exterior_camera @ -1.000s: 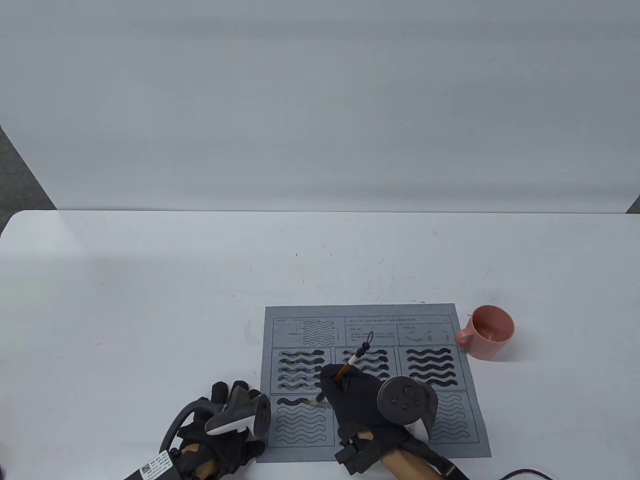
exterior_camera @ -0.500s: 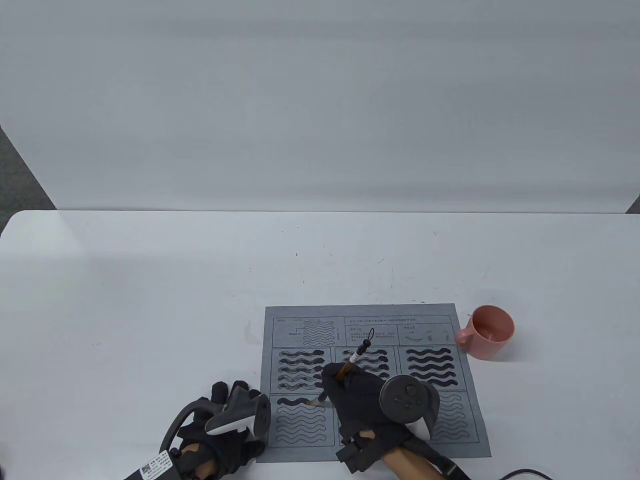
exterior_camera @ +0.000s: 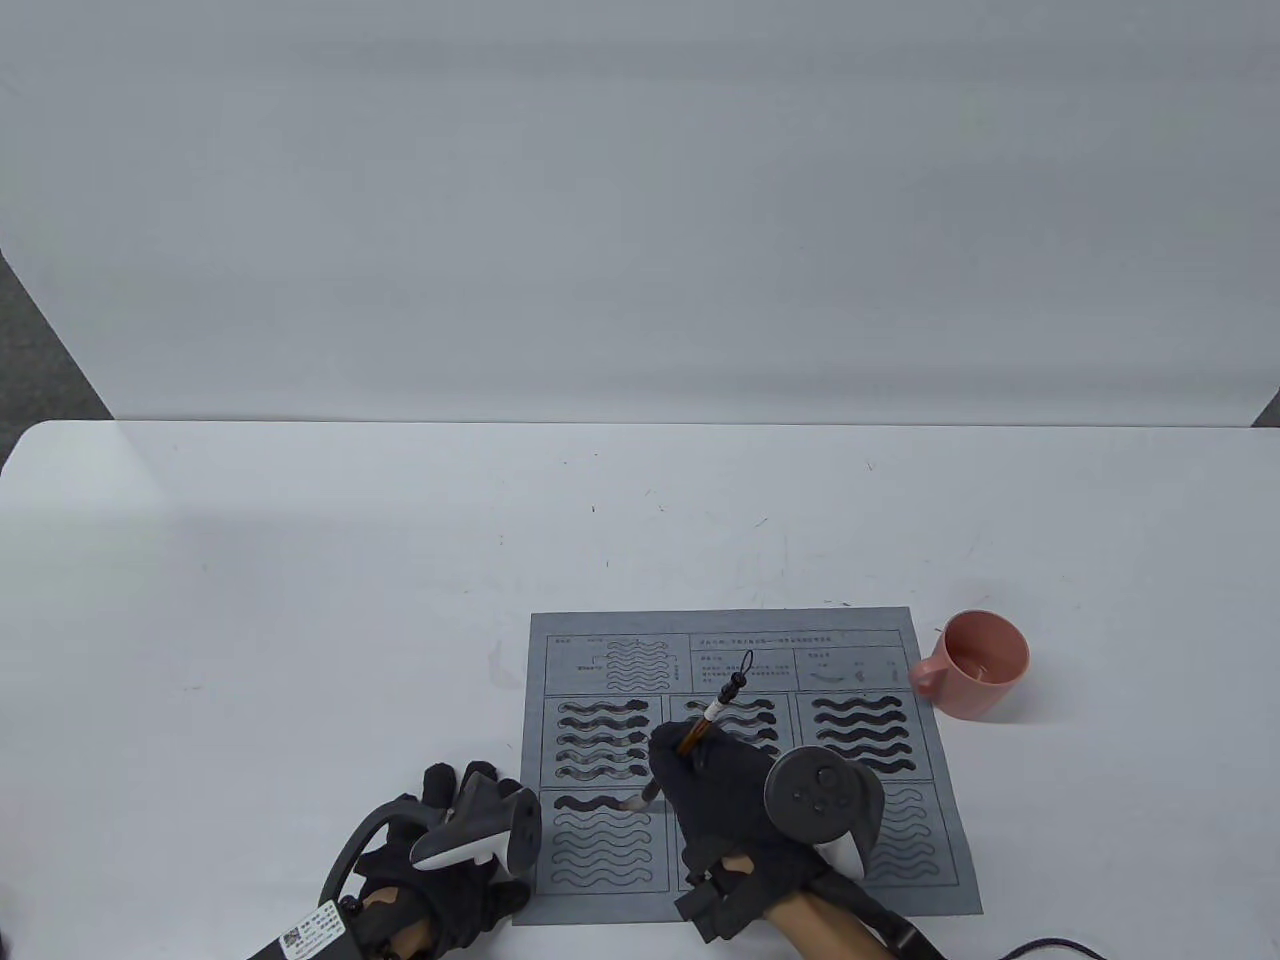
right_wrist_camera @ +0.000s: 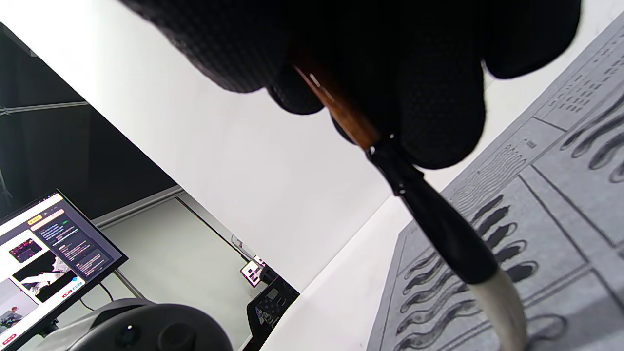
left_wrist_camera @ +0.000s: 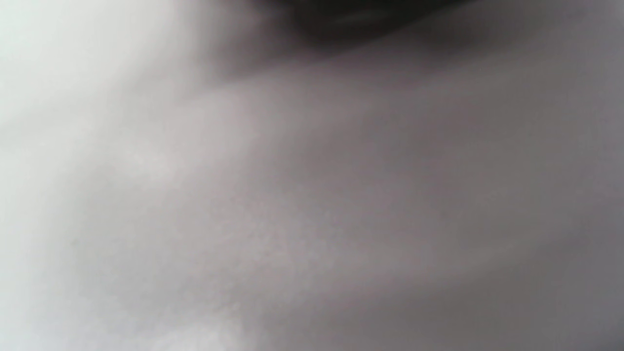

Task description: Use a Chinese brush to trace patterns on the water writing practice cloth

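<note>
From the table view, the grey practice cloth (exterior_camera: 745,760) lies flat near the front edge of the white table (exterior_camera: 300,560), and the right hand (exterior_camera: 735,800) sits right over its lower middle, fingers closed around the brush (exterior_camera: 700,735). The brush leans away from the person, its cord loop up over the top row of panels, its pale tip (exterior_camera: 632,803) down on the first wave line of the lower-left panel, where a dark wet stroke runs in from the left. The three panels in the row above already carry dark wavy strokes. The left hand (exterior_camera: 455,840) rests at the cloth's lower-left corner, tracker on top; its fingers reach toward the cloth edge, but whether they press it, or how they lie, I cannot tell. A pink mug (exterior_camera: 975,675) stands just beside the cloth's upper-right corner, handle toward the cloth. Over to the left wrist view: nothing but a grey blur with a dark smear at the top edge. And the right wrist view, tilted: gloved fingers (right_wrist_camera: 438,97) pinch the brown shaft, the black ferrule (right_wrist_camera: 438,224) runs down to the white bristles (right_wrist_camera: 504,302), bent against the cloth (right_wrist_camera: 560,234). A lit monitor (right_wrist_camera: 44,253) glows at the lower left.
</note>
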A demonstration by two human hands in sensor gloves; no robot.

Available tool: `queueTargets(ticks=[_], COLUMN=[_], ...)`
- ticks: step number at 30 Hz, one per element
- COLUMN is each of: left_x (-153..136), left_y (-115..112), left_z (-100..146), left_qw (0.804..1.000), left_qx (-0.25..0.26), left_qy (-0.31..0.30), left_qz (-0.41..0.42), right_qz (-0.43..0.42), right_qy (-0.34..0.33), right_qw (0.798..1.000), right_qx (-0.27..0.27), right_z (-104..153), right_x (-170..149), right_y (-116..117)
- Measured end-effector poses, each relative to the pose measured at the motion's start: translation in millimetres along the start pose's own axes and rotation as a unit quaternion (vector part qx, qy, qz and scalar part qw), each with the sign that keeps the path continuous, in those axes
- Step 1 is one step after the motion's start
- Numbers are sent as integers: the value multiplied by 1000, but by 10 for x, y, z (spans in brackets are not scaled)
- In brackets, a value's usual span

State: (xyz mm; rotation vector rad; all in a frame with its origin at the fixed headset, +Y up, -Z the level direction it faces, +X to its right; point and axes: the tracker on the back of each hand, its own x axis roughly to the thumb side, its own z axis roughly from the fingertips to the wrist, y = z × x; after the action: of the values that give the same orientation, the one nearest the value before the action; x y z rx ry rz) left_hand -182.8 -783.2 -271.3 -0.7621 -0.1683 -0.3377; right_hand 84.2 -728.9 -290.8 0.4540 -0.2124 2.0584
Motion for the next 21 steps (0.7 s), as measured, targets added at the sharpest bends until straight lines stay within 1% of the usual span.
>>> queueTargets(ticks=[21], left_x=[0], left_y=[0], left_z=[0], left_qw=[1000], left_qx=[0], left_qy=[0], left_qz=[0], right_qz=[5], right_qy=[8], right_qw=[1000], right_qx=[-17], right_z=[-4], right_x=[-13], right_y=[-39])
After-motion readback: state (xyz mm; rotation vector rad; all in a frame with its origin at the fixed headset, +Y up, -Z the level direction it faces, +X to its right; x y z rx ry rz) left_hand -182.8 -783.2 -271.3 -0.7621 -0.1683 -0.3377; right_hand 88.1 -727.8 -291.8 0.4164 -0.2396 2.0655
